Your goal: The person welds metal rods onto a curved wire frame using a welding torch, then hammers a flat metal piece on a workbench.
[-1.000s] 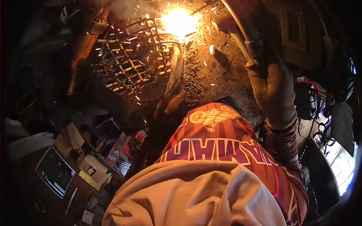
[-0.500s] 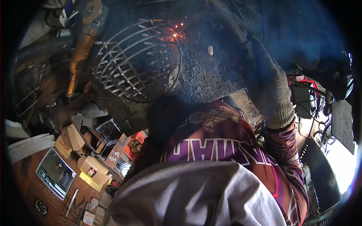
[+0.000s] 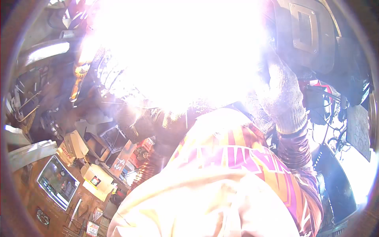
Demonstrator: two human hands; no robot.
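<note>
A blinding white welding glare (image 3: 177, 47) covers the upper middle and hides most of the work. At its left edge, part of a round basket of metal bars (image 3: 112, 75) shows through. My right hand (image 3: 283, 93), in a pale knitted glove, is at the right of the glare. Its fingers look curled, but what they hold is washed out. My left hand (image 3: 167, 118) appears as a dark brown shape below the basket's near side, its fingers lost in light and shadow. An orange angle grinder (image 3: 77, 81) lies left of the basket.
At upper right is a dark panel with a framed rectangular window (image 3: 304, 27), like a welding mask. Opened cardboard boxes (image 3: 98, 179), a mirror-like framed panel (image 3: 58, 182) and small tools lie at lower left. Cables (image 3: 327, 114) hang at the right.
Small orange sparks at the basket's rim have become a broad white glare. Smoky darkness has turned bright, and the windowed panel now shows clearly. My right hand stays in nearly the same place.
</note>
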